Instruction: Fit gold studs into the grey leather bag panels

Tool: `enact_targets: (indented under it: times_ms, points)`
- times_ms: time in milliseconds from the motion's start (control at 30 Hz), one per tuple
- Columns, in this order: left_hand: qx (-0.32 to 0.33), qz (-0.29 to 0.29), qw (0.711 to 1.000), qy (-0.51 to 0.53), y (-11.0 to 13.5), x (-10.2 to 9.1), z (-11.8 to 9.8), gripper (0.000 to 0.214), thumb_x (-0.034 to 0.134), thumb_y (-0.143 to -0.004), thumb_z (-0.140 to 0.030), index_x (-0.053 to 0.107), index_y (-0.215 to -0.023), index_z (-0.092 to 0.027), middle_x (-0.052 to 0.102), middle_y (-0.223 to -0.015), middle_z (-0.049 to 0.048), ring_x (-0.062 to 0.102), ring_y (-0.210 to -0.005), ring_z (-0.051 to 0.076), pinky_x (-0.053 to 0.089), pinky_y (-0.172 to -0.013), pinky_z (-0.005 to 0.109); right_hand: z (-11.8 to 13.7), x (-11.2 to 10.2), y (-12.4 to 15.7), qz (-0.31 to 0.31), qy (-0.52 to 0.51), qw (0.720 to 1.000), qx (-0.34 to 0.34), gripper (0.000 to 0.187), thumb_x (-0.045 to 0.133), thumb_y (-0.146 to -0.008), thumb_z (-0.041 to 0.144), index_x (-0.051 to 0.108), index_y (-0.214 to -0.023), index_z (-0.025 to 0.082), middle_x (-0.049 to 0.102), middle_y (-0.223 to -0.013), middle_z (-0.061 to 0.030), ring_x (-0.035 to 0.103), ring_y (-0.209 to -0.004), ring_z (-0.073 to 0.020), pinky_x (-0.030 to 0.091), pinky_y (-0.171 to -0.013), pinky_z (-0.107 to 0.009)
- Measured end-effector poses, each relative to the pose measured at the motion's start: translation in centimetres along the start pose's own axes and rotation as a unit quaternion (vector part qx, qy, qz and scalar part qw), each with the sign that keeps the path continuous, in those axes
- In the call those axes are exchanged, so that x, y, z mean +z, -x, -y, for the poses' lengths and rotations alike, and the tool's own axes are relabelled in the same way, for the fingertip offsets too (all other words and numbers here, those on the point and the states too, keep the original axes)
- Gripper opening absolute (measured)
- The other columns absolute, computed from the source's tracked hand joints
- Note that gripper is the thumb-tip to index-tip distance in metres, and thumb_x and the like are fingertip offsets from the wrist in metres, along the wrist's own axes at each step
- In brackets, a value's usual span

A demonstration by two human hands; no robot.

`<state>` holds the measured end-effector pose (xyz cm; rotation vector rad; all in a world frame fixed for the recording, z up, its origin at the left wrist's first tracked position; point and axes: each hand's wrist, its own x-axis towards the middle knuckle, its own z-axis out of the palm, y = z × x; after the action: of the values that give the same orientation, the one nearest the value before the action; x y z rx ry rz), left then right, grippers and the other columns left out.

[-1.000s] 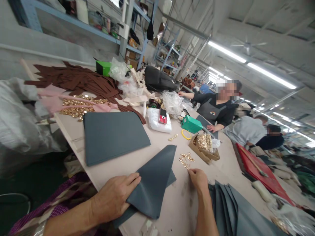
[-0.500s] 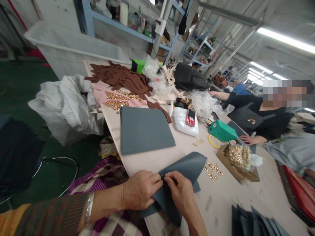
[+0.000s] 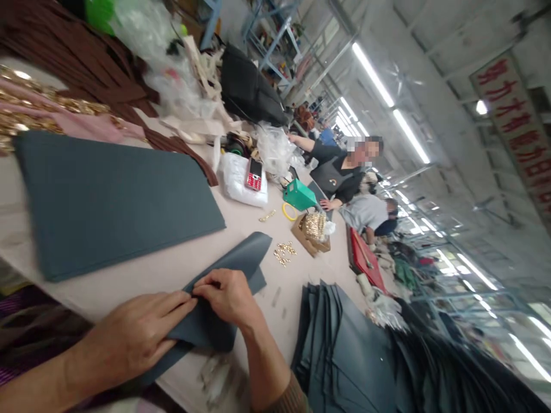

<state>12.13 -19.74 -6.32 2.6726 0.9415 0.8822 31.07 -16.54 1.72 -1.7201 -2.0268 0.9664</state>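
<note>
Both my hands rest on a folded grey leather piece (image 3: pixel 241 261) at the near edge of the table. My left hand (image 3: pixel 138 332) presses on it with its fingers closed round its near corner. My right hand (image 3: pixel 226 295) pinches the same fold, fingertips meeting the left hand's. A small scatter of gold rivets (image 3: pixel 284 252) lies just beyond the piece. A flat stack of grey sheets (image 3: pixel 107 201) lies to the left, and a fanned pile of grey pieces (image 3: pixel 344 350) lies to the right.
A brown box of gold hardware (image 3: pixel 313 229), a green box (image 3: pixel 298 196), a yellow ring (image 3: pixel 288 212) and a red phone (image 3: pixel 253 174) on a white bag sit further along. Brown strips (image 3: pixel 86 69) and plastic bags are behind. A person in black (image 3: pixel 340 172) works across the table.
My right hand left the rivets and joined the left hand on the folded grey piece. The view has swung right and closer to the table.
</note>
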Motion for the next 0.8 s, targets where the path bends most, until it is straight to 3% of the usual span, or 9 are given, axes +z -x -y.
enact_targets:
  times_ms: [167,233,400,500,600,800]
  points:
    - [-0.053,-0.033,0.998,0.005,1.1,2.1,0.3,0.041,0.042,-0.085,-0.021,0.062,-0.121,-0.026,0.069,-0.114,0.0011,0.066,-0.099,0.024,0.051,-0.089,0.041,-0.8,-0.2,-0.2,0.004,-0.054,0.999,-0.003,0.007,0.072,-0.081,0.017,0.077,-0.083,0.023,0.075,-0.080,0.0040,0.066,-0.074,-0.0100,0.044,-0.067,-0.016]
    - [-0.044,-0.025,0.999,-0.007,1.4,2.5,0.4,0.041,0.043,-0.086,-0.023,0.061,-0.122,-0.026,0.070,-0.114,0.0017,0.066,-0.099,0.024,0.052,-0.088,0.041,-0.6,-0.3,-0.3,0.008,-0.068,0.998,0.004,0.007,0.072,-0.081,0.018,0.077,-0.082,0.023,0.074,-0.077,0.0044,0.065,-0.071,-0.0095,0.043,-0.064,-0.016]
    - [-0.013,-0.021,0.999,-0.025,1.7,3.0,0.8,0.042,0.047,-0.086,-0.028,0.059,-0.126,-0.024,0.070,-0.116,0.0039,0.067,-0.098,0.025,0.054,-0.083,0.040,0.6,-0.6,-0.8,0.034,-0.045,0.993,0.103,0.004,0.073,-0.079,0.024,0.077,-0.077,0.023,0.072,-0.070,0.0045,0.062,-0.063,-0.0092,0.040,-0.055,-0.016]
    - [-0.042,-0.040,0.998,0.012,1.5,2.8,0.4,0.042,0.044,-0.085,-0.025,0.059,-0.124,-0.027,0.070,-0.117,0.0006,0.067,-0.099,0.024,0.052,-0.086,0.038,1.2,-0.9,-1.3,0.046,-0.008,0.986,0.160,0.007,0.075,-0.075,0.029,0.077,-0.077,0.022,0.069,-0.067,0.0039,0.061,-0.062,-0.0099,0.038,-0.051,-0.017]
    - [-0.071,-0.047,0.996,0.030,1.1,2.1,-0.1,0.044,0.044,-0.082,-0.021,0.059,-0.123,-0.029,0.070,-0.116,-0.0018,0.066,-0.101,0.022,0.049,-0.092,0.036,1.2,-1.2,-2.1,0.071,0.013,0.982,0.175,0.008,0.076,-0.072,0.029,0.075,-0.073,0.021,0.065,-0.061,0.0047,0.060,-0.059,-0.0100,0.037,-0.048,-0.017]
    - [0.004,-0.054,0.999,-0.009,-0.3,0.3,-0.3,0.046,0.045,-0.077,-0.009,0.061,-0.119,-0.018,0.071,-0.109,0.0068,0.067,-0.093,0.022,0.052,-0.083,0.033,0.9,-1.3,-3.2,0.131,-0.005,0.973,0.190,0.007,0.075,-0.069,0.025,0.070,-0.067,0.019,0.058,-0.052,0.0056,0.057,-0.052,-0.0090,0.037,-0.043,-0.015]
